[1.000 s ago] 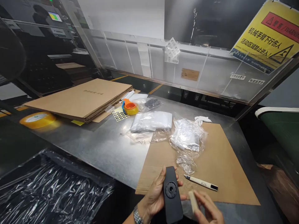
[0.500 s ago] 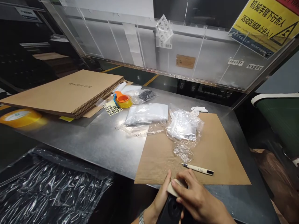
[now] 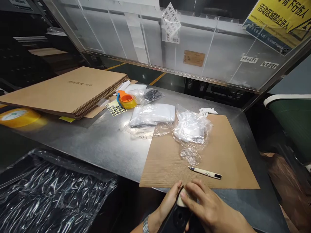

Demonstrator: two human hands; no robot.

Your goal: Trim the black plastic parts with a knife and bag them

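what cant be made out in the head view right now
All in the head view:
- Black part: near end cut off by the bottom edge.
- Pale piece: mostly hidden by the right hand.
- Left hand: some fingers hidden behind the black part.
- Sticker sheet: its print is too small to read.
- Yellow sign: cut off by the top edge.

Two hands (image 3: 210, 207), one black device (image 3: 173, 217), one pale block (image 3: 181, 200) and two tape rolls (image 3: 24, 119) show.

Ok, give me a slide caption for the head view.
The left hand holds a black part, the right hand a pale block against it; beyond, a cutter marked A26 lies on cardboard.
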